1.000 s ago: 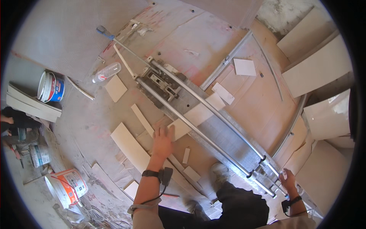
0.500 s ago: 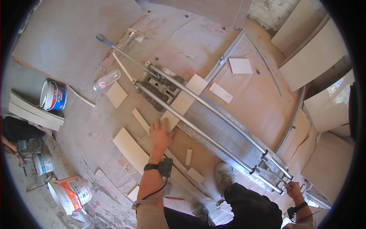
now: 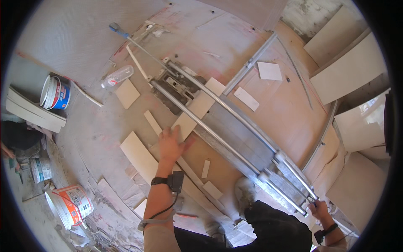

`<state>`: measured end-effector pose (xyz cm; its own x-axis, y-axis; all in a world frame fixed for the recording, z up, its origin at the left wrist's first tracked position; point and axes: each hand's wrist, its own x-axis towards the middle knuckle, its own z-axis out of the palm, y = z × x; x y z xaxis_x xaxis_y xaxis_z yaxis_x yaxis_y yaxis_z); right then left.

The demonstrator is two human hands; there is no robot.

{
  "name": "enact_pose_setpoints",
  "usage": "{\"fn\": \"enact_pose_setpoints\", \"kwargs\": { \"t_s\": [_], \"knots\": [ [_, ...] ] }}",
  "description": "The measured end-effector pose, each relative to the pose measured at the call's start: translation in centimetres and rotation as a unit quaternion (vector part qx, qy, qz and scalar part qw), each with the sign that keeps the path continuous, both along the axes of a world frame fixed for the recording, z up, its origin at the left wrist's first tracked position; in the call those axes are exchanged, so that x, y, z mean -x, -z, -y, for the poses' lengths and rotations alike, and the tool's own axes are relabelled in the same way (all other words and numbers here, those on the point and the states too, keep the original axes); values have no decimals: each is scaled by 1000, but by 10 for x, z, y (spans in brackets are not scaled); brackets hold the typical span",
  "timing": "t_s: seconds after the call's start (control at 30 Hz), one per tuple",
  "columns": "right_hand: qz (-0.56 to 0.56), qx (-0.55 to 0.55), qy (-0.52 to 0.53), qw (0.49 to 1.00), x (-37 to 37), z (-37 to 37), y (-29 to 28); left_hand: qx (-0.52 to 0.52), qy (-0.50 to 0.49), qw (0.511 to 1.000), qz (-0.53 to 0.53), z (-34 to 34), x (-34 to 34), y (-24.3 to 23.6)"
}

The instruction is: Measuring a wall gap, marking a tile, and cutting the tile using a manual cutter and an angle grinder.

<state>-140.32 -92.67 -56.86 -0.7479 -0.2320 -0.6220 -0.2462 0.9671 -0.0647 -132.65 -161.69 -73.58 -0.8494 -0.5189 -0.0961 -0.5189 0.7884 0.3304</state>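
Note:
A metal tile cutter with two long steel rails (image 3: 222,140) lies diagonally on the floor. A pale tile strip (image 3: 201,108) crosses beneath the rails near the far end. My left hand (image 3: 170,140) rests on the strip's near end, fingers spread. My right hand (image 3: 315,206) is closed on the handle at the cutter's near end, below the sliding carriage (image 3: 279,158). A narrow strip (image 3: 153,122) and a longer board (image 3: 138,155) lie beside my left hand.
Tile offcuts (image 3: 128,93), a plastic bottle (image 3: 117,75) and a blue-handled rod (image 3: 117,29) surround the cutter. Buckets (image 3: 58,94) (image 3: 73,203) stand left, near a partly visible person (image 3: 19,136). Larger tiles (image 3: 344,67) lean right. My shoes (image 3: 245,193) are beside the cutter.
The tile strip has shifted and turned farther across beneath the rails, with my left hand following. The carriage has slid a little up the rails away from me; my right hand has moved slightly down.

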Motion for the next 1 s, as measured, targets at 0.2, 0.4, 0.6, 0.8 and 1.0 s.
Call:
{"fn": "enact_pose_setpoints", "kwargs": {
  "t_s": [0.2, 0.4, 0.6, 0.8, 1.0],
  "knots": [
    [86, 159, -25, 983, 56, 220, -35, -2, 16, 1000, -2, -4, 10, -4],
    [79, 285, -120, 948, 94, 373, -18, -2, 12, 1000, 7, 5, -3, 10],
    [65, 371, -142, 916, 113, 428, 0, 12, 17, 1000, -12, 10, -4, 4],
    [70, 359, -113, 924, 110, 428, -3, 30, 17, 999, -4, 12, -6, -1],
    [76, 347, -112, 928, 111, 428, -1, 8, -3, 1000, 1, 3, 19, -5]
  ]
}}
